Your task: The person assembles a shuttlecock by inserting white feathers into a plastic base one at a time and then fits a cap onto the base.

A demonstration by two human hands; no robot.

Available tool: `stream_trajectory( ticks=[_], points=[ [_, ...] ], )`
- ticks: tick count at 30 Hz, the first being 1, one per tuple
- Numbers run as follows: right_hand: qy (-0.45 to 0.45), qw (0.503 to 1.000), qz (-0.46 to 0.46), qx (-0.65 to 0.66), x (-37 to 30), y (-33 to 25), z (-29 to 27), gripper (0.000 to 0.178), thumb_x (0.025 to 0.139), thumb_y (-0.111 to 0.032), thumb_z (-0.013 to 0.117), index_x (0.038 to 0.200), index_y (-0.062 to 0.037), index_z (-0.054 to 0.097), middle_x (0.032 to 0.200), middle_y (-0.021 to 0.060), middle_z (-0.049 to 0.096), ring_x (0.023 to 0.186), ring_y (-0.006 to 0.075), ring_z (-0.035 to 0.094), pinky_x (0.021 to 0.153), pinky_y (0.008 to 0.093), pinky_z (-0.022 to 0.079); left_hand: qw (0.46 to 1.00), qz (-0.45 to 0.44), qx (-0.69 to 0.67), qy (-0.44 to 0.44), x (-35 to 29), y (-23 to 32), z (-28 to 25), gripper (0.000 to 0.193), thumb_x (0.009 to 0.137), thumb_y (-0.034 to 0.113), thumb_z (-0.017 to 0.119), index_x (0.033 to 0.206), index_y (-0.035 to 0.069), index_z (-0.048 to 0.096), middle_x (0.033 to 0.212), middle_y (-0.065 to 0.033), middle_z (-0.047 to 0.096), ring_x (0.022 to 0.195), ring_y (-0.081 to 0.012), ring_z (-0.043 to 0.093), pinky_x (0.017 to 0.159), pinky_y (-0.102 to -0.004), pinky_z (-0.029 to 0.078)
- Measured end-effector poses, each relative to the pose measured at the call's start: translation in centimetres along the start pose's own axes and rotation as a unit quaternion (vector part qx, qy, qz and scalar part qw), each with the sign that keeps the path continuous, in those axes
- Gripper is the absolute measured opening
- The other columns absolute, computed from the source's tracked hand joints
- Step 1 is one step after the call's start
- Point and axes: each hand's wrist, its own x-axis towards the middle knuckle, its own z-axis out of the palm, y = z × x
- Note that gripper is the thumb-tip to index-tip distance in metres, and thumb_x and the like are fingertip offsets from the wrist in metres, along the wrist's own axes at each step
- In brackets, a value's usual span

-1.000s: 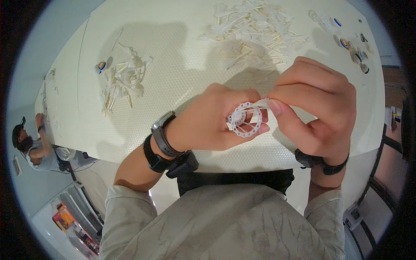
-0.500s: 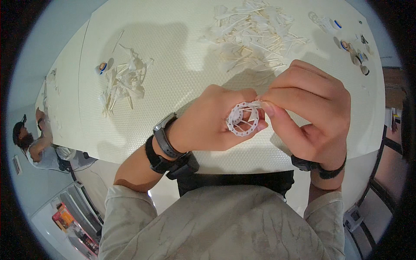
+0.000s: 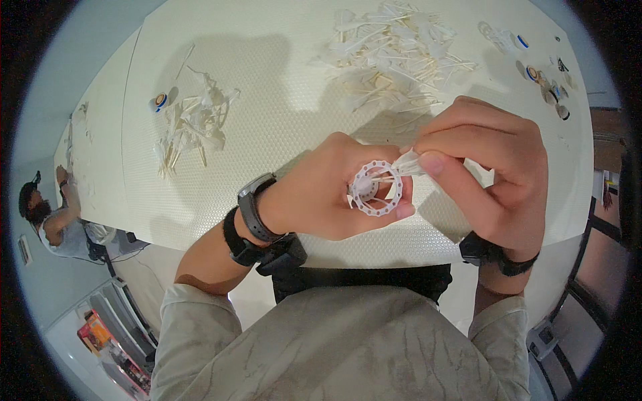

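Note:
My left hand [image 3: 324, 187] is closed round a small white plastic shuttlecock frame [image 3: 376, 213], its wide ring of small holes turned up toward me. Inside it a smaller ring shows, partly hidden by thin shafts. At the far right of the ring, my right hand [image 3: 488, 167] pinches a white feather [image 3: 405, 163] between thumb and forefinger. The feather's pale shaft runs into the ring. Whether its tip sits in a hole cannot be made out. A large heap of white feathers [image 3: 394, 53] lies beyond my hands, and a smaller feather pile [image 3: 194, 123] is to the left.
A blue-edged round cork base [image 3: 159, 101] stands beside the smaller pile. Several small round parts [image 3: 550, 89] and clear plastic pieces [image 3: 496, 35] lie at the far right of the textured white table [image 3: 267, 120]. Another person [image 3: 53, 214] sits at the table's far left.
My right hand has moved slightly right and away from the ring, and more of the pinched feather shows. The frame has turned a little in my left hand, its ring facing me more.

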Motion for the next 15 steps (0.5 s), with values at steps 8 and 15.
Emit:
stream_trajectory(
  ticks=[8, 15],
  points=[
    [-0.005, 0.998, 0.042, -0.052, 0.2, -1.4, -0.1, 0.005, 0.077, 0.002, 0.067, 0.082, 0.0031, 0.068, 0.078, 0.0121, 0.066, 0.062, 0.0189, 0.058, 0.058, 0.0275, 0.045, 0.999, 0.014, 0.039, 0.031, 0.0, 0.2, 0.0, 0.018, 0.083, 0.01, 0.082, 0.091, 0.005, 0.067, 0.071, -0.0037, 0.067, 0.058, -0.014, 0.062, 0.057, -0.0256, 0.047],
    [0.016, 0.996, 0.027, -0.079, 0.0, -1.5, 0.7, 0.008, 0.074, 0.007, 0.069, 0.081, 0.0034, 0.068, 0.077, 0.0114, 0.065, 0.062, 0.0194, 0.061, 0.058, 0.0275, 0.046, 0.997, 0.019, 0.056, 0.055, -0.1, -0.3, 0.5, 0.028, 0.087, 0.023, 0.08, 0.085, 0.005, 0.059, 0.059, -0.0081, 0.058, 0.05, -0.027, 0.056, 0.049, -0.0343, 0.043]
  ],
)
